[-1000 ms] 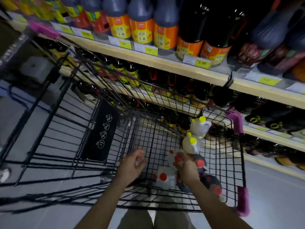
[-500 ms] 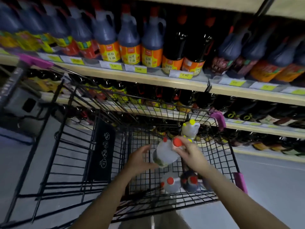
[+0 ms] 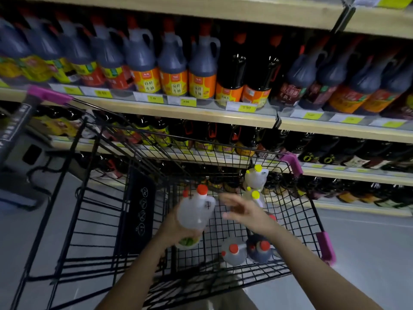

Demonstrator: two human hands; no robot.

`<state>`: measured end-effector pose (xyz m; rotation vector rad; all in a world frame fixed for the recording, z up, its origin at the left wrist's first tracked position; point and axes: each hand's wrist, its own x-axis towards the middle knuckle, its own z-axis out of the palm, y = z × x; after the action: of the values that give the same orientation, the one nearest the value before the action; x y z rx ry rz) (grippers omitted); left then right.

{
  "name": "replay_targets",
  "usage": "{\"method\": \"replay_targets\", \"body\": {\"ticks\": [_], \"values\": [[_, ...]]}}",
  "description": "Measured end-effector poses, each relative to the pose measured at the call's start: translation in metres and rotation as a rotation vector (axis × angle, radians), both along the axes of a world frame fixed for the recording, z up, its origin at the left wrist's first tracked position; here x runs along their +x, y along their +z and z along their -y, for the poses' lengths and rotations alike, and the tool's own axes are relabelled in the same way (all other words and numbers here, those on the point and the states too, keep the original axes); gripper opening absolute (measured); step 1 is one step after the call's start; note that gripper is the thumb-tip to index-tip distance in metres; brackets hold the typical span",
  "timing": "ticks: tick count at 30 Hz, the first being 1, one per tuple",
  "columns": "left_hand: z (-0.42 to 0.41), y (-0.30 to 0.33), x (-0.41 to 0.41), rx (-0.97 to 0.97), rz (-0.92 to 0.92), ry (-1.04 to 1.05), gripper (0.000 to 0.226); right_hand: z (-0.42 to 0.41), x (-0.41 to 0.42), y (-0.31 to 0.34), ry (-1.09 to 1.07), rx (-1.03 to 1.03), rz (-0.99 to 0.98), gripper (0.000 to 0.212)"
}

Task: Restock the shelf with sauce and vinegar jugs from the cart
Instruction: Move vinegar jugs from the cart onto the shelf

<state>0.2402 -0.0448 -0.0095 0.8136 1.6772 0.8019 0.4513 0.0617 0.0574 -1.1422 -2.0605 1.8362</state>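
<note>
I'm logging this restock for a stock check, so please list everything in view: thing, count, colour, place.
Held jug: one, clear white with red cap, lifted above the cart.
Red-capped jugs in cart: at least two, one pale, one dark, on the basket floor.
Yellow-capped jugs: two, white, at the far right corner of the basket.
Cart: one, black wire with pink corner guards, in front of the shelves.
Shelf jugs: many, dark with orange, yellow or red labels, on the upper shelf; count unclear.
Shelf bottles: many, dark, on lower shelves.
Price tags: several, yellow and white, on shelf edges.
Left hand: grips the held jug.
Right hand: open, blurred, beside the jug.
</note>
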Motion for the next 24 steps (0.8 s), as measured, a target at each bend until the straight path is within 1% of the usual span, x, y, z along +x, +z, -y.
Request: {"method": "replay_targets", "body": {"ticks": [3,5,7,9,11,13,15,17,20,22,24], "values": [[0.012,-0.027,-0.007,-0.097,-0.013,0.02,0.084,0.011,0.032,-0.056,0.073,-0.087,0.195,0.054],[0.018,-0.043,-0.011,-0.147,-0.007,0.024,0.09,0.022,0.044,-0.096,0.139,-0.09,0.359,0.058],[0.021,-0.055,-0.011,-0.157,-0.024,0.022,0.086,0.033,0.045,-0.123,0.228,-0.025,0.47,0.061],[0.023,-0.062,-0.011,-0.165,-0.014,0.037,0.076,0.04,0.041,-0.137,0.325,0.122,0.566,0.053],[0.024,-0.064,-0.012,-0.17,0.003,0.053,0.073,0.042,0.037,-0.14,0.385,0.215,0.607,0.044],[0.025,-0.059,-0.013,-0.169,0.013,0.063,0.074,0.04,0.036,-0.141,0.383,0.242,0.629,0.043],[0.022,-0.051,-0.015,-0.171,0.018,0.081,0.075,0.036,0.038,-0.133,0.298,0.258,0.639,0.043],[0.018,-0.038,-0.018,-0.151,0.02,0.082,0.076,0.034,0.039,-0.114,0.128,0.251,0.579,0.036],[0.006,-0.013,-0.019,-0.095,0.014,0.052,0.08,0.03,0.043,-0.078,-0.098,0.222,0.433,0.012],[-0.005,0.005,-0.015,-0.053,0.013,0.011,0.079,0.028,0.05,-0.054,-0.236,0.228,0.332,0.013],[-0.019,0.024,-0.008,-0.009,0.014,-0.041,0.077,0.026,0.058,-0.029,-0.394,0.226,0.258,0.021]]}}
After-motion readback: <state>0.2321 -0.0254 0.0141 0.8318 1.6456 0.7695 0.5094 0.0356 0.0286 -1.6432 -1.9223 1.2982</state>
